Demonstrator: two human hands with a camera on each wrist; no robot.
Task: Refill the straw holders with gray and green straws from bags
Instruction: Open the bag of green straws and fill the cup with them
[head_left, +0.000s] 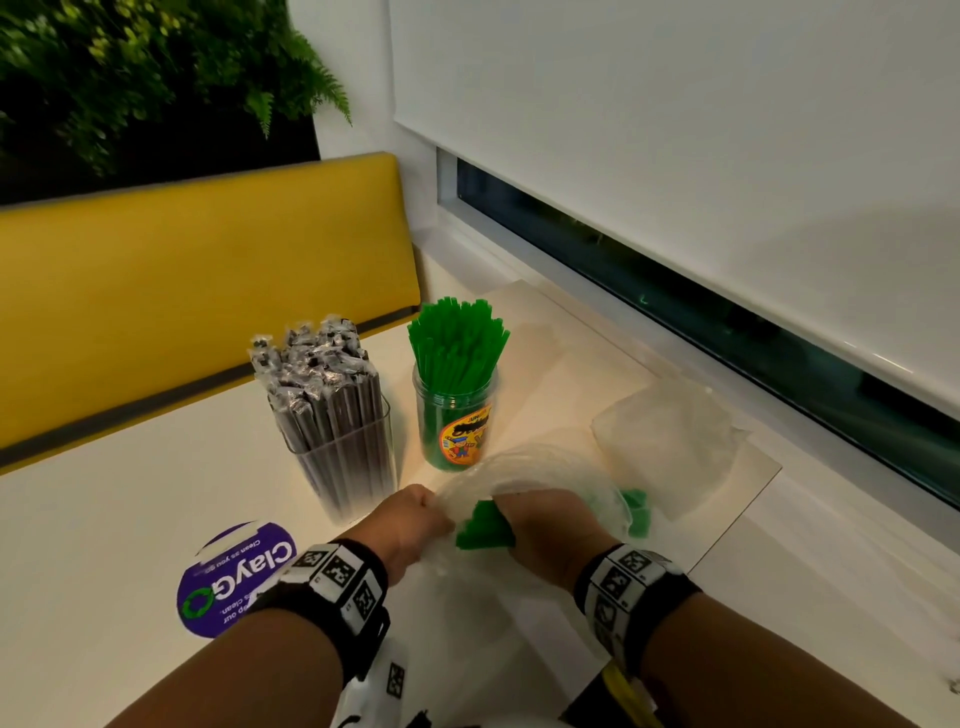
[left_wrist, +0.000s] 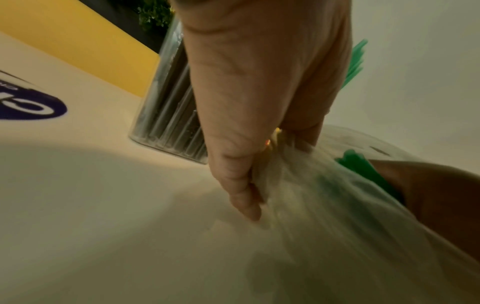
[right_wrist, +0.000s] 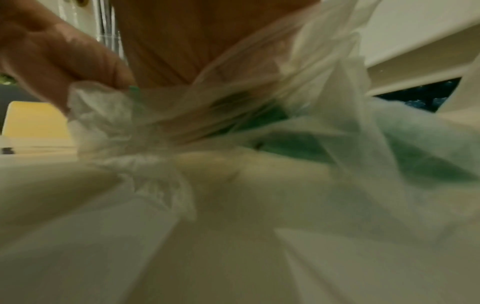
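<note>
Here, left hand (head_left: 402, 525) pinching the clear bag (head_left: 524, 467), right hand (head_left: 545, 519) clamped around green straws (head_left: 485, 527).

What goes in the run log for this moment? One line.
left hand: grips plastic bag | right hand: holds green straws | green holder: full

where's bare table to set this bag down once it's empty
Bare table lies left of the gray straw holder, up to the bench, bordered in front by the purple sticker. The right is crowded: green straw jar, the bag in both hands, and another crumpled bag by the window sill.
</note>
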